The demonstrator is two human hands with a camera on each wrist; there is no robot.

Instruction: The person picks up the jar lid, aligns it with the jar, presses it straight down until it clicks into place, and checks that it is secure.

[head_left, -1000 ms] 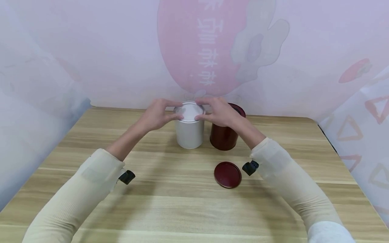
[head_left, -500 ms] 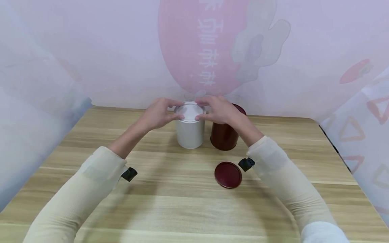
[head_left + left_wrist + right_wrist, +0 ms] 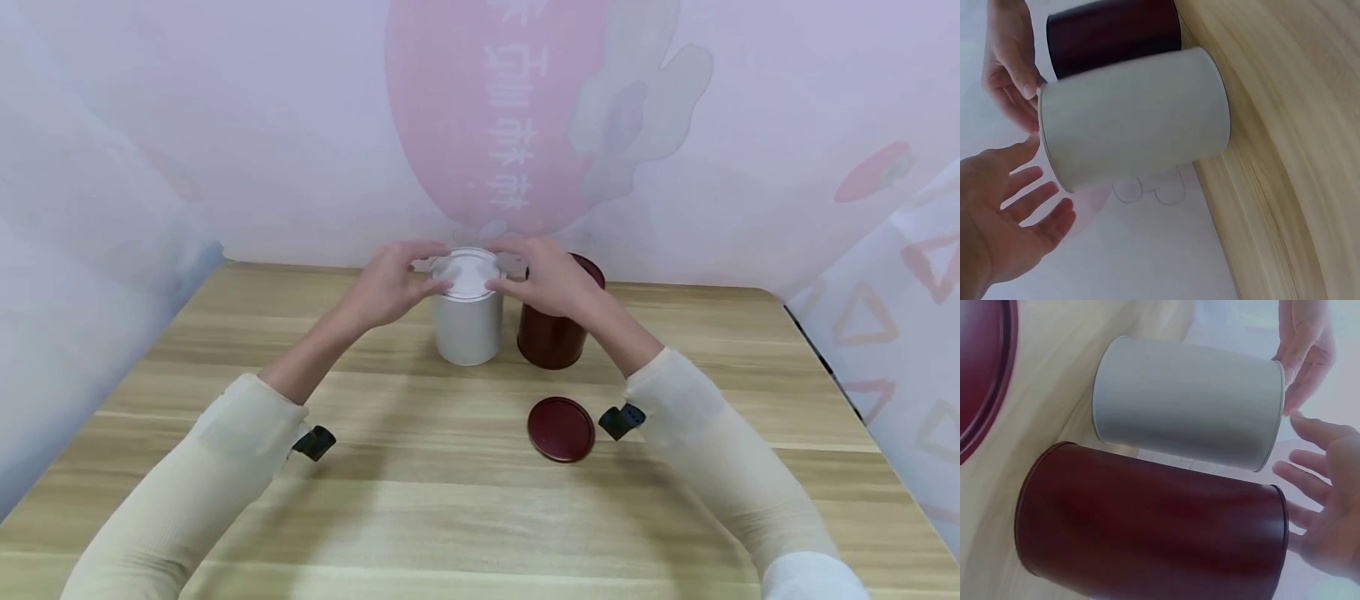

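Nearest the viewer, a round dark red metal lid [image 3: 561, 428] lies flat on the pale wood-grain table [image 3: 450, 517], in front of and slightly right of the white can. Two cream-sleeved forearms reach past it on either side.

Farther back, the white cylindrical metal can [image 3: 467, 321] stands upright near the middle of the table, its white lid [image 3: 467, 273] on top. The left hand [image 3: 390, 279] is at the lid's left edge and the right hand [image 3: 546, 273] at its right edge; the fingers are straight and loosely spread, fingertips at the rim. The wrist views show open palms beside the can's top, curled round nothing.

Just right of the white can, nearly touching it, stands a dark red cylindrical can [image 3: 557, 333], partly hidden by the right hand.

Behind the white can hangs a pale lilac curtain [image 3: 225, 125] with a large pink printed shape.
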